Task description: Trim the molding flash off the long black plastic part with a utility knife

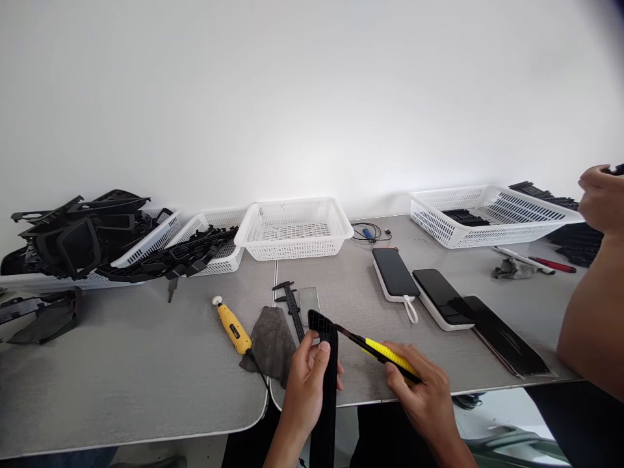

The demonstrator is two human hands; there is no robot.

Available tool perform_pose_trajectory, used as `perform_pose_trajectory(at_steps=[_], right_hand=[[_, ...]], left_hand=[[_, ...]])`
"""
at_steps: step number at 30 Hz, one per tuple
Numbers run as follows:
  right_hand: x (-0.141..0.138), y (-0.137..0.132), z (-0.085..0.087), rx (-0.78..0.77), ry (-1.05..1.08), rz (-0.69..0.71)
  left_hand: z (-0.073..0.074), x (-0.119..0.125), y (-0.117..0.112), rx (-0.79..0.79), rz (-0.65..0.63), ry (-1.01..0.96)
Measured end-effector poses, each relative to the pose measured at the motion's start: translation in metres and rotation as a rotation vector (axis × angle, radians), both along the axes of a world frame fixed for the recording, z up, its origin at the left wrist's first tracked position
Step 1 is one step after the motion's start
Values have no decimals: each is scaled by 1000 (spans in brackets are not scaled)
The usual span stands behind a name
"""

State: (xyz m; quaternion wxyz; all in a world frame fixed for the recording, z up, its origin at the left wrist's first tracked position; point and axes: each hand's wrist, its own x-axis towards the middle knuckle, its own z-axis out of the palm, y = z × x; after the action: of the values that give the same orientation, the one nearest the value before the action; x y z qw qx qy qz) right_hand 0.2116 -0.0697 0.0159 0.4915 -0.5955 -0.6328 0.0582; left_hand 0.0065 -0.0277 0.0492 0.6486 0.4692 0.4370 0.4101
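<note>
My left hand [305, 383] is closed round a long black plastic part [327, 364], held upright near the table's front edge. A yellow and black utility knife [383, 353] is gripped in my right hand [422, 390], and its blade tip touches the upper side of the black part. Just behind lie a grey cloth [270, 341], a black caliper [291, 305] and a yellow rotary tool [233, 328].
White baskets [292, 227] line the wall, the left ones [160, 237] heaped with black plastic parts [82, 234], and the right basket [487, 214] has black parts in it. Phones and a power bank [394, 276] lie right of centre. Another person's arm [592, 305] reaches in at right.
</note>
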Motion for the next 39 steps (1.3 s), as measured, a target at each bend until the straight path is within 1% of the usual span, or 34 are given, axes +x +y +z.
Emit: perform_pose_trajectory(at_steps=[3,6,13,18,22,27,31,35,39], right_hand=[[0,0,-1,-23,10,-14],[1,0,0,3,8,-12],[0,0,3,4,-65,113],[-1,1,-1,35,-54,39],[0,1,-1,23,-75,93],[-1,2,-1,27,-111,58],[-1,2,-1,-10,-137,94],[-2,1,-1,2,-119,51],[-1,1,-1,11,-118,97]], left_hand=[[0,0,0,-9,2,-6],[0,1,0,-11,2,11],[6,5,-1,32,10,64],[7,7,-2,7,36,96],[6,7,-2,-2,23,110],[4,8,-2,28,10,140],[2,9,-3,35,-9,154],[-2,9,-4,32,10,172],[-3,8,-4,43,18,155]])
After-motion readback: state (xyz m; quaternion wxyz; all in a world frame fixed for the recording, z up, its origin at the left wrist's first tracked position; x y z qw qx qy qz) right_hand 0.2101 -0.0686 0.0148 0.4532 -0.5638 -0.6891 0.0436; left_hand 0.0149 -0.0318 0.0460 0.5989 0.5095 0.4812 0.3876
